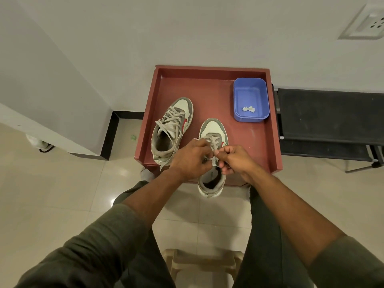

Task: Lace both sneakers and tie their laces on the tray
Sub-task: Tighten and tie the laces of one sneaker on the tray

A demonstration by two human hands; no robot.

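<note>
While curled — both hands (209,161) on lace (214,142)

A red-brown tray (209,92) with raised walls carries everything here, its far edge against a pale wall. Using its blue plastic tub (251,99) as the landmark, in the far right corner: the tub holds a few small white scraps (248,109), too small to identify. Well to the left of the tub lies the laced sneaker (172,130), toe pointing away, lace ends trailing over the tray's near edge. Nearer than the tub and slightly left stands the second sneaker (213,129), its heel overhanging the tray's near edge above pale floor tiles.
</note>
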